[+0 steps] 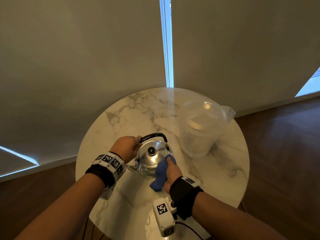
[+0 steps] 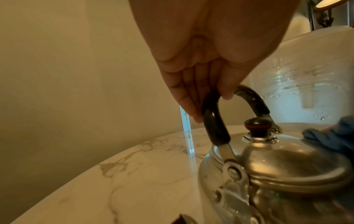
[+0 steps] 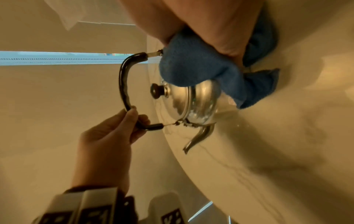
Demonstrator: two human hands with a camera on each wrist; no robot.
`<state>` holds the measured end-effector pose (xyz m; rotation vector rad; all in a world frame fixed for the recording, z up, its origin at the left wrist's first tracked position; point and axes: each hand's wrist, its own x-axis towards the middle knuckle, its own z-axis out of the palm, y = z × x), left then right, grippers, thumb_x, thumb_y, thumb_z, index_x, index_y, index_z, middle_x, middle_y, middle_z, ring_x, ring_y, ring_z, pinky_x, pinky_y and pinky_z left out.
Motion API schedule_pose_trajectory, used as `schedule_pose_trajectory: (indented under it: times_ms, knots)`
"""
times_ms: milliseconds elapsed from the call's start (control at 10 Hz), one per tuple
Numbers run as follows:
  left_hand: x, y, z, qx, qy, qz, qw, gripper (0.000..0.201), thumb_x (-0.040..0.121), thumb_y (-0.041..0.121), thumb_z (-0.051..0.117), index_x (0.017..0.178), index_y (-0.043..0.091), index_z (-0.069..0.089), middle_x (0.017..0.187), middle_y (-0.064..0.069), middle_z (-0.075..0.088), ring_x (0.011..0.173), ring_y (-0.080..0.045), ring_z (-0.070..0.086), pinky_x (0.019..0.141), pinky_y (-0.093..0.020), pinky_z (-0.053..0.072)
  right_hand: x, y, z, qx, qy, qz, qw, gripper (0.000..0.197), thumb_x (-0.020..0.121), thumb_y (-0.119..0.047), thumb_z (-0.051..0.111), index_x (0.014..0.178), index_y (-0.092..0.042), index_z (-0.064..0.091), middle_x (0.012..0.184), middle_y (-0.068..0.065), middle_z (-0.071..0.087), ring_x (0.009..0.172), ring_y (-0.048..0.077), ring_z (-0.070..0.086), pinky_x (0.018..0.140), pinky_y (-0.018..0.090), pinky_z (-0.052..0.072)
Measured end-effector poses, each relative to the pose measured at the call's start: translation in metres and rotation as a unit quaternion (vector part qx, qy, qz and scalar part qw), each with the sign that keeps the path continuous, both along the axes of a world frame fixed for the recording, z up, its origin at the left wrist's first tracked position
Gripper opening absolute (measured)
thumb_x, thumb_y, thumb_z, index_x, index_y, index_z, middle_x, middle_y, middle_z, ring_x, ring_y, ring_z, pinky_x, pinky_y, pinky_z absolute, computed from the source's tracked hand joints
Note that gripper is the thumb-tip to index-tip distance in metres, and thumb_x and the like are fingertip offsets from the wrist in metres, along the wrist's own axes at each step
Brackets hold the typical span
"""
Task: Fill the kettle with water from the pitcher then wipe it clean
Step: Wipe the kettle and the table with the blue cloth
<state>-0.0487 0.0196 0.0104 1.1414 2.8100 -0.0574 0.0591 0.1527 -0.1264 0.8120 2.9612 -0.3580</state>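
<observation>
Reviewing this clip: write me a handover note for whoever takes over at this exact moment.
Left hand grips the black arched handle of the shiny steel kettle, which stands upright on the round marble table.
Right hand holds a bunched blue cloth against the kettle's body, away from the spout.
Wiping is under way; how much is finished cannot be told.
Probably left: spout side, lid.
A clear plastic jug stands apart, untouched.

Shiny steel kettle upright on table; blue cloth against it.

A home room — round marble table, wooden floor, drawn roller blinds.
</observation>
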Motion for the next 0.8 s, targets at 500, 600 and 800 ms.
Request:
schedule_pose_trajectory:
  times_ms: [500,600,800]
  knots:
    - [0.018,-0.009,0.006,0.066,-0.029,0.015,0.997,0.025,0.093,0.031,0.045,0.110,0.018,0.057,0.087,-0.004,0.068,0.080,-0.023,0.061,0.071,-0.035,0.049,0.090,0.058,0.089,-0.506,0.185,-0.090,0.838,0.024,0.087,0.008,0.054,0.109,0.002,0.061,0.099,0.027,0.065,0.085,0.035,0.063,0.071,0.025,0.052]
    - [0.021,-0.010,0.004,0.072,-0.020,0.015,0.997,0.023,0.093,0.032,0.044,0.107,0.018,0.057,0.084,-0.004,0.067,0.077,-0.022,0.061,0.068,-0.035,0.048,0.101,0.082,0.090,-0.447,0.177,-0.060,0.875,0.028,0.090,-0.004,0.055,0.117,-0.001,0.060,0.114,0.028,0.063,0.106,0.041,0.058,0.087,0.044,0.050]
    - [0.029,-0.018,-0.006,0.131,-0.018,0.041,0.990,0.034,0.092,0.033,0.048,0.125,0.023,0.053,0.111,0.000,0.065,0.097,-0.019,0.059,0.078,-0.031,0.050,0.120,0.120,0.068,-0.233,0.143,0.120,0.954,0.039,0.086,-0.008,0.059,0.124,-0.018,0.059,0.119,0.008,0.061,0.111,0.024,0.054,0.091,0.020,0.035]
